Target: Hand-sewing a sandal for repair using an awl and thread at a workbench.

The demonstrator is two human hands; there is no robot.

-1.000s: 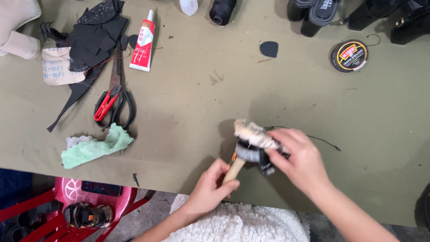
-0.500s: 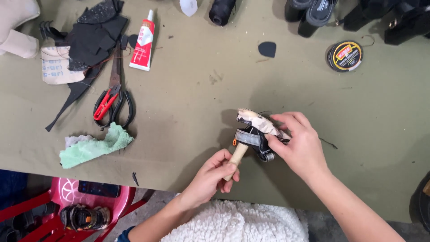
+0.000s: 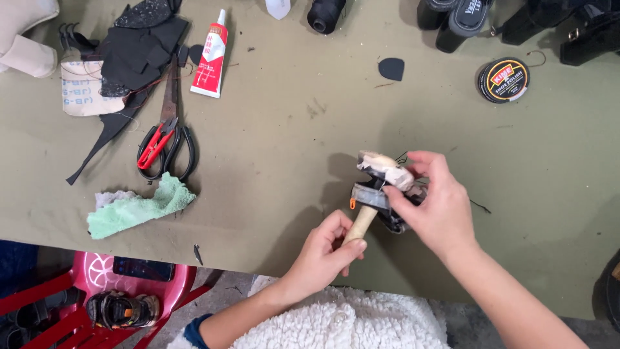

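Just left hand on hammer, right hand on shoe

L hand grips hammer; R hand holds shoe.

Pretty even soft daylight on my feed, no harsh glare, soft shadow left of the hands on the olive cloth, everything decently sharp, slight wide-angle stretch at the corners, lower left dimmer

Olive cloth-covered table with scissors, glue tube, green rag, polish tin.
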